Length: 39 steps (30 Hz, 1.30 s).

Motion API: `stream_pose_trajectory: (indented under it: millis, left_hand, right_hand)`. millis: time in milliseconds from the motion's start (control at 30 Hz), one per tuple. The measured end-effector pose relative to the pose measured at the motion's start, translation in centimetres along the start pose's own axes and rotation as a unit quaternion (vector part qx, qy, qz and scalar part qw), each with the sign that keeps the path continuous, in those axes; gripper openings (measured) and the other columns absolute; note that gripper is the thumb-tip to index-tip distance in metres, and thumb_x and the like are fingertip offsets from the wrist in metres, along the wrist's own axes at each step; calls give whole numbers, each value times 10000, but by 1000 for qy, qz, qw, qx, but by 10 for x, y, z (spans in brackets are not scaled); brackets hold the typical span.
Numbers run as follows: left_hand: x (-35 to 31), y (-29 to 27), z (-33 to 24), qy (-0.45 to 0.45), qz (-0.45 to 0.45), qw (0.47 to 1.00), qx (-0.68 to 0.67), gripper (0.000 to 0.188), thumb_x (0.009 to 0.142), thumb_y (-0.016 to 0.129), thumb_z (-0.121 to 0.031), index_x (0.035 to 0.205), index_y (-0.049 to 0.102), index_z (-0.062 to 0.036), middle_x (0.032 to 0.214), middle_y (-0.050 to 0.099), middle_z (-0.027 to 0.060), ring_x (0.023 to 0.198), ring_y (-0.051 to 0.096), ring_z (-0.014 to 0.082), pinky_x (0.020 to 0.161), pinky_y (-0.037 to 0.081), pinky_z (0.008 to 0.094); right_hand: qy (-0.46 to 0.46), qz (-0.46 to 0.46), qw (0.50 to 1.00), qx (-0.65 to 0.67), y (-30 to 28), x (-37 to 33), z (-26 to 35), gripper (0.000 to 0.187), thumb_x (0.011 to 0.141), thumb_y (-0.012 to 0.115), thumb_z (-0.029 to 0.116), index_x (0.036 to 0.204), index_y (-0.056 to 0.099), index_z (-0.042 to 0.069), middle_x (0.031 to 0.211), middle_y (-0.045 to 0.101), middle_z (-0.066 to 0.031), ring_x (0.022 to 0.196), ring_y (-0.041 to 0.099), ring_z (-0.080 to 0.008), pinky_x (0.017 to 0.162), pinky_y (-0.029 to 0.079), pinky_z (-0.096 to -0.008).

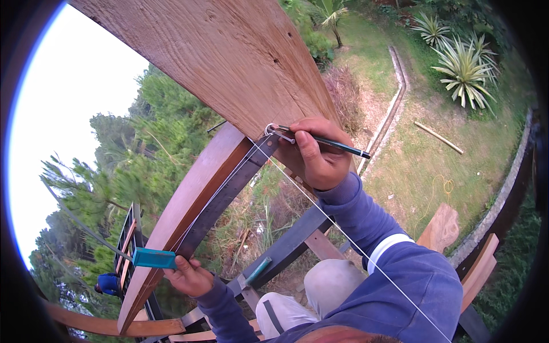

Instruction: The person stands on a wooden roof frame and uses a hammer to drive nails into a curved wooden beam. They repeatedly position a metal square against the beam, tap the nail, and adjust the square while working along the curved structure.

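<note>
The right hand (pixel 313 155) is closed around a dark pencil (pixel 329 141), its tip set near a nail (pixel 281 135) at the lower edge of the wide plank (pixel 229 57) overhead. A thin string (pixel 343 231) loops at that nail and runs down to the near right past the blue sleeve. The left hand (pixel 189 277), low and to the left, is wrapped around the end of a teal level (pixel 153 258) pressed against a brown beam (pixel 189 211), beside a dark steel bar (pixel 226 191). The work is done high above the grass (pixel 434 166), with trees far to the left and a person in blue (pixel 107 283) below. The main risk, as I judge it, is balance: both hands are occupied and spread well apart, so a lean toward the plank leaves nothing free to catch a hold. The level is gripped only at its end and could slip and drop toward that person. The string crosses close to the right arm; a brush of the sleeve would shift it and spoil any mark. A hammer (pixel 254 273) resting by the knee could also be knocked off.
</note>
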State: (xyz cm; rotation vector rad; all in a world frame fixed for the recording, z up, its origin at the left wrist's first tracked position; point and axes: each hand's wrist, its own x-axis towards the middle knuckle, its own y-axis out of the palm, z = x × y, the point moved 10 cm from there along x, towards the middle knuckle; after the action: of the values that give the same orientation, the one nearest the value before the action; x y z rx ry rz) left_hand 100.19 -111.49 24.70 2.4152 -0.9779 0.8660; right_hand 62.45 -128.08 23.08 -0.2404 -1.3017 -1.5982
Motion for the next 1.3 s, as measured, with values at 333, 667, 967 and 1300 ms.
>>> stream_pose_trajectory:
  millis: [333, 667, 967, 1300]
  left_hand:
    - [-40, -47, 28, -128, 186, 973, 39, 358, 773, 745, -199, 963, 548, 31, 789, 614, 97, 559, 561, 137, 487, 456, 198]
    - [-62, -110, 49, -170, 238, 921, 258, 193, 792, 690, -136, 796, 538, -17, 626, 520, -3, 547, 446, 61, 504, 361, 222]
    - [-90, -139, 81, -238, 240, 917, 213, 189, 819, 672, -135, 803, 521, -23, 638, 514, -11, 550, 444, 49, 491, 348, 207]
    - [-107, -158, 101, -249, 248, 921, 170, 180, 836, 661, -143, 830, 531, -18, 629, 505, -10, 534, 434, 47, 478, 338, 207]
  right_hand:
    - [-93, -2, 971, -221, -25, -50, 16, 208, 896, 515, 54, 1098, 526, 8, 1132, 583, -209, 996, 593, -297, 853, 476, -387]
    - [-88, 4, 928, -363, 11, -31, 14, 223, 808, 619, -52, 981, 495, 15, 864, 571, -104, 766, 584, -168, 707, 487, -287]
    - [-24, 34, 999, 10, 8, 39, 59, 194, 825, 616, -26, 947, 474, 25, 849, 566, -100, 742, 607, -161, 657, 508, -279]
    - [56, 102, 971, 208, -10, 41, 70, 121, 907, 483, 118, 1009, 476, 53, 937, 622, -172, 716, 639, -226, 691, 520, -365]
